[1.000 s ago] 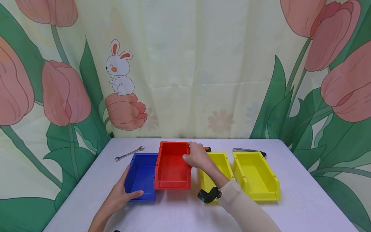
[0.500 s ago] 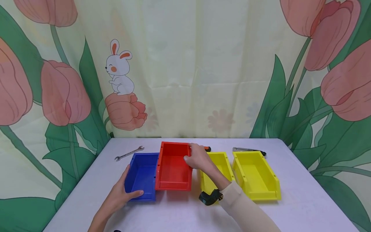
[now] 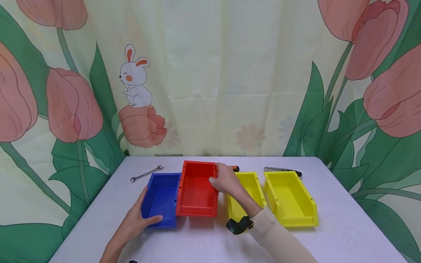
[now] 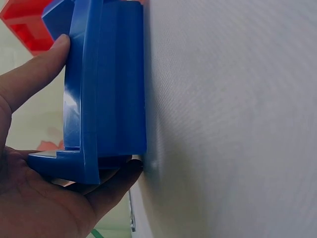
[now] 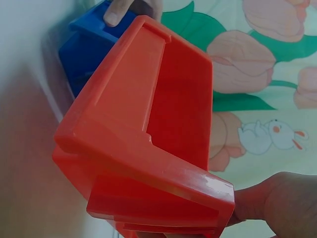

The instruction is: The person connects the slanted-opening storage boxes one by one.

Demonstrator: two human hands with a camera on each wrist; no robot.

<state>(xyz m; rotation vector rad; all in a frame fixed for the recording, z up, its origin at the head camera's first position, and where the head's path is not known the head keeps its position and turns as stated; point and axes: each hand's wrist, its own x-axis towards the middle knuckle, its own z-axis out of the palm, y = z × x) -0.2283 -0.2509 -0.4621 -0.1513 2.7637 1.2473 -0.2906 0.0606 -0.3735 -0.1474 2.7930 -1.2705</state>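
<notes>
My left hand (image 3: pixel 136 219) grips the blue storage bin (image 3: pixel 164 201) on the left of the table. In the left wrist view its thumb is over the bin's rim and its fingers curl under the side lip. My right hand (image 3: pixel 225 178) holds the red storage bin (image 3: pixel 197 190) by its right wall, thumb inside and the other fingers mostly hidden outside. The red bin is raised, its shadow falling on the table, and it overlaps the blue bin's right edge in the head view. Both bins look empty inside.
Two yellow bins (image 3: pixel 291 197) stand side by side on the right, the nearer one partly behind my right forearm. Along the back lie an open-ended wrench (image 3: pixel 146 174), an orange-and-black handle (image 3: pixel 235 169) and a silver tool with a black end (image 3: pixel 283 170). A printed curtain (image 3: pixel 204 91) hangs behind the table.
The red bin and my right hand have shifted slightly to the right and toward me. My left hand and the blue bin have stayed in place.
</notes>
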